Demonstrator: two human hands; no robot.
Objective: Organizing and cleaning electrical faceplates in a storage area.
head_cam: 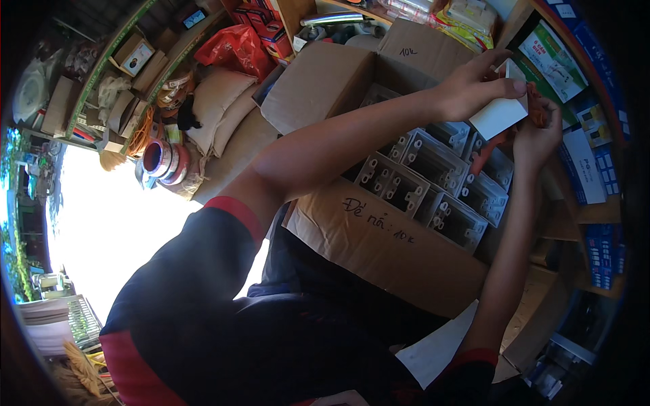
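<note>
My left hand grips a white plastic electrical mounting box, its thumb across the box's edge. Against the box's far side, my right hand holds a crumpled orange cloth; part of the cloth hangs below the box. Both hands are above an open cardboard carton with handwriting on its side. Several similar white mounting boxes lie in rows inside it, their open sides and slotted tabs showing. The fingers of my right hand are partly hidden by the cloth.
Carton flaps stand raised behind the carton. Full sacks and a red plastic bag lie to the left, near a roll of red tape-like material. Shelves with blue packages border the right. A white sheet is near my right forearm.
</note>
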